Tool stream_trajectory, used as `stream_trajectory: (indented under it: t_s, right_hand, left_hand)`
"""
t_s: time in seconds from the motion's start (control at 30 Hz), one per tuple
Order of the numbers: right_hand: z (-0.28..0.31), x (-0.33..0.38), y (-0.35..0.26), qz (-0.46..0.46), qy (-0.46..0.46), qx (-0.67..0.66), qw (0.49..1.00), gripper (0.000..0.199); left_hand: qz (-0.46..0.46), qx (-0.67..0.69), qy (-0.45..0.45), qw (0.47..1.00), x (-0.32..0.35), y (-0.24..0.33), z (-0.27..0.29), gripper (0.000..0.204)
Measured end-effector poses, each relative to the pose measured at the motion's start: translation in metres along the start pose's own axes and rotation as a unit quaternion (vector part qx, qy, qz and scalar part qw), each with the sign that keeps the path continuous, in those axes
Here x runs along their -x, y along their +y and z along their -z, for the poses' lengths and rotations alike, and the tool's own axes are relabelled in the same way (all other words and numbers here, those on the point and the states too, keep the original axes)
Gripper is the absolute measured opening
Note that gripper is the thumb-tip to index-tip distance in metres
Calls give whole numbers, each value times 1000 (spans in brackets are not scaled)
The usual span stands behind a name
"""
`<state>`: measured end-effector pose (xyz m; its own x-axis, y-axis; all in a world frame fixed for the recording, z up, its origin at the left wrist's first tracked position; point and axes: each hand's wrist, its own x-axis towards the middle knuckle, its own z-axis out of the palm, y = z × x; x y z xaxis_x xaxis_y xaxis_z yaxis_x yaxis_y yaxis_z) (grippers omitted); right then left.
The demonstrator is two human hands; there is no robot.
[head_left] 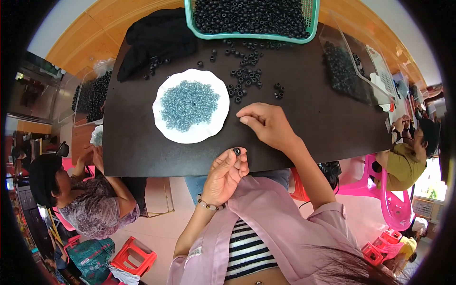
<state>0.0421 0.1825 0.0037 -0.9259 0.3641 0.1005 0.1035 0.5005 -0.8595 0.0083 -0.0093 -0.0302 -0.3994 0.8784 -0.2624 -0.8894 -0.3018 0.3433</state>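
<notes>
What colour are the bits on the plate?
The bits are blue-grey, clearest in the head view.

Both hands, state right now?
Left hand: closed, pinching a black bead.
Right hand: fingers curled toward thumb; can't tell if it holds anything tiny.

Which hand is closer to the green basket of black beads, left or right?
Right. The right hand is over the table, on the near side of the green basket; the left hand is farther back, by the table's near edge, holding a black bead.
</notes>
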Motion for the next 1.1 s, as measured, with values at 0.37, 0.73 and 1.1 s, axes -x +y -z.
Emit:
stream_trajectory:
  t_s: [0.37,0.73,1.1]
  right_hand:
    - [-2,55,-6,-123,32,-372,919,19]
    - [-14,67,-18,-90,56,-391,914,19]
    - [-16,69,-20,-39,33,-354,934,10]
  left_hand:
    - [-6,-51,42,998,-2,-4,-10,27]
    - [-10,-63,59,996,5,-6,-14,25]
    - [-20,-70,48,996,9,-7,-10,22]
